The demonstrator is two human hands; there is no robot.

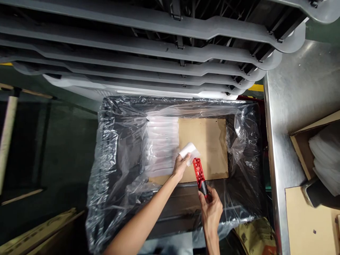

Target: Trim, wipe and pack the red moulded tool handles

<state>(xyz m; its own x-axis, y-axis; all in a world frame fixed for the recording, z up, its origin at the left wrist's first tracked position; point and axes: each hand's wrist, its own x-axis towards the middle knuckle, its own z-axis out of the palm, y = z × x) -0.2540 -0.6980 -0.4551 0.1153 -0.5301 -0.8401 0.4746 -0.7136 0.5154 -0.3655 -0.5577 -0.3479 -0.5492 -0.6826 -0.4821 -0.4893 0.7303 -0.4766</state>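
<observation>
My left hand (181, 165) is closed on a white foam sleeve (189, 150), thumb on top. In my right hand (211, 209) is a red and black plastic housing piece (198, 171), held by its dark lower end. The ribbed red end of the piece points up and meets the sleeve's edge; whether it is inside I cannot tell. Beneath both hands lies a cardboard sheet (204, 141) in a bin lined with a clear plastic bag (106, 159). Several white wrapped pieces (162, 145) lie in a row on the sheet's left side.
A stack of grey plastic crates or trays (159, 53) overhangs the bin's far side. To the right stands a metal table (292, 88) bearing a cardboard box (300, 152) of white sleeves (326, 156) and a flat cardboard piece (302, 219). A printed sack (256, 235) sits below right.
</observation>
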